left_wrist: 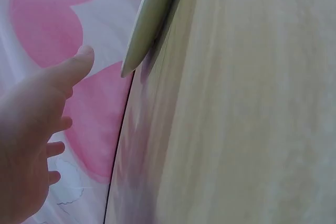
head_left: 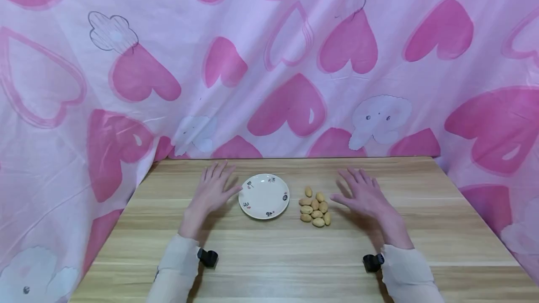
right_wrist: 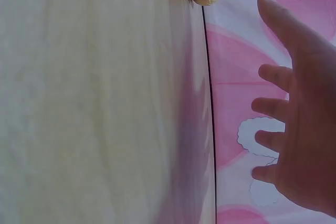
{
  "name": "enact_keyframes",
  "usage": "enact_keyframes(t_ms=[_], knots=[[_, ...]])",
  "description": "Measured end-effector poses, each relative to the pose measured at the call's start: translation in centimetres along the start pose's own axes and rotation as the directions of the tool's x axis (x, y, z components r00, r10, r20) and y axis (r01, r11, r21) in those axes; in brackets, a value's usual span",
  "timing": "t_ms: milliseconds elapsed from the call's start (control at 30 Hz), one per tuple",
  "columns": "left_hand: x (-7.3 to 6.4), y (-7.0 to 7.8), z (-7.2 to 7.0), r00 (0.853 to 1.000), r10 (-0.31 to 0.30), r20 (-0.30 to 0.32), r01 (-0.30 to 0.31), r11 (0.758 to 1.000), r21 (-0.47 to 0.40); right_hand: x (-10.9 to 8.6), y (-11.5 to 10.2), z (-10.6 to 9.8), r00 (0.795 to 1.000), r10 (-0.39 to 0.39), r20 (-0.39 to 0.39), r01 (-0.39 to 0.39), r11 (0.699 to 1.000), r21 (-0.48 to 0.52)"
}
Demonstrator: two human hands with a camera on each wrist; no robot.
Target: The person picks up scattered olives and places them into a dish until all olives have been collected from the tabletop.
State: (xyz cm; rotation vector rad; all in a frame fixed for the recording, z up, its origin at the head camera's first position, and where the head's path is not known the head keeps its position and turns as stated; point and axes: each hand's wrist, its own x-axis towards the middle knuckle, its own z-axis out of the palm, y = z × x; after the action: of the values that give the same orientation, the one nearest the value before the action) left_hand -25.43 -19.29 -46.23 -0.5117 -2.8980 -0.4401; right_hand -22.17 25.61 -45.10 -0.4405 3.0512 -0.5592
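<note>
Both hands, left (head_left: 212,190) and right (head_left: 363,193), hover spread and empty beside plate (head_left: 264,196) and nuts (head_left: 315,207); a careless sweep could scatter nuts.

- We are finding no words, brands or numbers that we can read.
- We are seeing small dark and red marks around the rim of the plate (head_left: 264,196), but they are too small to make out as letters or pictures.
- We are reading nothing on the cloth (head_left: 269,60) either.
</note>
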Motion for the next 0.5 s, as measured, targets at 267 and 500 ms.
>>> enact_keyframes(t_ms=[267,500], knots=[[-0.35,-0.54,0.35,0.999,0.013,0.035,-0.012,0.999,-0.05,0.91,-0.8,0.14,0.997,-0.079,0.001,0.079,0.996,0.046],[-0.28,0.12,0.86,0.998,0.02,0.054,-0.012,0.991,-0.134,1.0,-0.07,0.15,0.996,-0.088,0.01,0.083,0.968,0.236]])
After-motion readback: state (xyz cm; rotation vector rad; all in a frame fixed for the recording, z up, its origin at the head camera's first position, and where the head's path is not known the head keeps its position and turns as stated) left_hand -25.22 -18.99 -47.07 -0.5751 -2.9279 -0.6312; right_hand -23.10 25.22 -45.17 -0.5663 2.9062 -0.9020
